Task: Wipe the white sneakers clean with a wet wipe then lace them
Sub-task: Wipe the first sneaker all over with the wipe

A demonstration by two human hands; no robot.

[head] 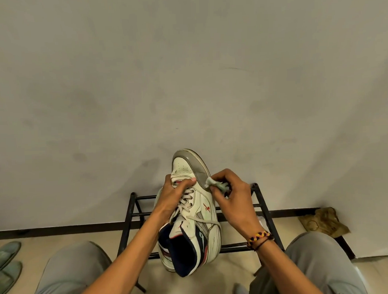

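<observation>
A white high-top sneaker [189,166] with a grey toe band, navy lining and loose white laces is held up in front of me, toe pointing away. My left hand [172,196] grips it across the laced tongue, thumb over the top. My right hand [232,196] pinches a crumpled white wet wipe [214,182] and presses it against the grey band on the sneaker's right side near the toe. Only this one sneaker is in view.
A black metal shoe rack [260,201] stands under the sneaker against the pale wall. Two green slippers [5,261] lie on the floor at the far left. A crumpled brown bag [323,222] sits at the right by the skirting. My knees frame the bottom.
</observation>
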